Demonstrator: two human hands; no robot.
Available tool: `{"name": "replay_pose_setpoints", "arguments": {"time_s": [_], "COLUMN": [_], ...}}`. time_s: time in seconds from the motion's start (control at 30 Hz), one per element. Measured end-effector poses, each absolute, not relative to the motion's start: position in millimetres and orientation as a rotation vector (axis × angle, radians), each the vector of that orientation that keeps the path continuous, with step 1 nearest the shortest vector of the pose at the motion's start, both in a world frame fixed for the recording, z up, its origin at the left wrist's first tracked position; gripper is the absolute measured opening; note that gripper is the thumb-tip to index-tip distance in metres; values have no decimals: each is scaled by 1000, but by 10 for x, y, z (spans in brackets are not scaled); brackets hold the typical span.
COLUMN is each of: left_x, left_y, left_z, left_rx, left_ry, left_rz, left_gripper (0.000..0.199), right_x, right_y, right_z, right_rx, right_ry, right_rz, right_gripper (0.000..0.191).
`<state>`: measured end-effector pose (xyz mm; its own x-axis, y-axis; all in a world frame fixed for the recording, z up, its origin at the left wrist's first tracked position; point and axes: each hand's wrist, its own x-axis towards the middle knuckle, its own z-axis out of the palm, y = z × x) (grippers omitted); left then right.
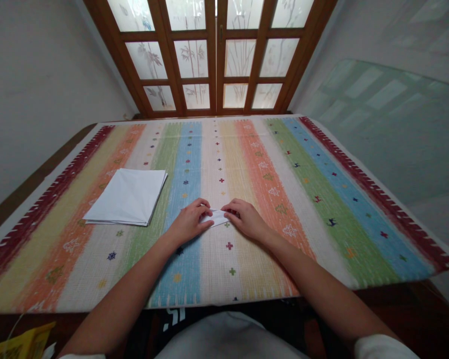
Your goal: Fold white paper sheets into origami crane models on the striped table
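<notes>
Hands: my left hand (189, 223) and my right hand (247, 219) are both low over the cloth, very near each other. Fingers of both are bent, not spread wide.
Left hand: it covers the left end of the small folded paper (217, 218) and has hold of it from above.
Right hand: its fingertips (228, 208) press on the right end of the same paper.
Small folded paper: it is white and narrow, and lies flat between my hands, partly hidden by them.
Left of the paper: a stack of white paper sheets (126, 196) lies a little farther from me, not touching my left hand.
Under the paper: a striped woven cloth (217, 149) with small coloured figures lies over the table (33, 174).
Beyond the paper: a glass door (213, 55) with wooden frame and frosted plant pictures stands past the far edge of the cloth.
Nearer me, far left of the paper: a yellow package (22, 344) shows at the picture's corner.
</notes>
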<state>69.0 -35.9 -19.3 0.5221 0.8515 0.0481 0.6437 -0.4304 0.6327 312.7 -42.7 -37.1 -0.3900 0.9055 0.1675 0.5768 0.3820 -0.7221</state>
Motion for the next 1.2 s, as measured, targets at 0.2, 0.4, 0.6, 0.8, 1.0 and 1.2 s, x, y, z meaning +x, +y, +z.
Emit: {"name": "replay_pose_setpoints", "arguments": {"time_s": [0.2, 0.4, 0.6, 0.8, 1.0, 1.2], "left_x": [676, 681, 696, 704, 702, 715], "left_y": [-388, -394, -375, -372, -393, -399], "left_z": [-166, -180, -183, -164, -136, -121], "left_rx": [2347, 2370, 2387, 2382, 2361, 2363], "left_ry": [1155, 1158, 1061, 1070, 1134, 1156], "left_rz": [434, 399, 409, 424, 421, 395], "left_gripper": [11, 18, 11, 11, 10, 10], "right_x": [3091, 3076, 3045, 3042, 3202, 3300], "right_y": [-438, -436, -433, -438, -427, -442], "right_z": [-373, -370, -365, -353, -311, -269], "right_rx": [-1318, -1353, -1368, -1320, -1131, -1085], "right_ry": [-2001, -2003, -2004, -2008, -2256, -2409], "right_rz": [794, 782, 785, 782, 689, 577], "right_gripper": [15, 15, 12, 13, 20, 26]}}
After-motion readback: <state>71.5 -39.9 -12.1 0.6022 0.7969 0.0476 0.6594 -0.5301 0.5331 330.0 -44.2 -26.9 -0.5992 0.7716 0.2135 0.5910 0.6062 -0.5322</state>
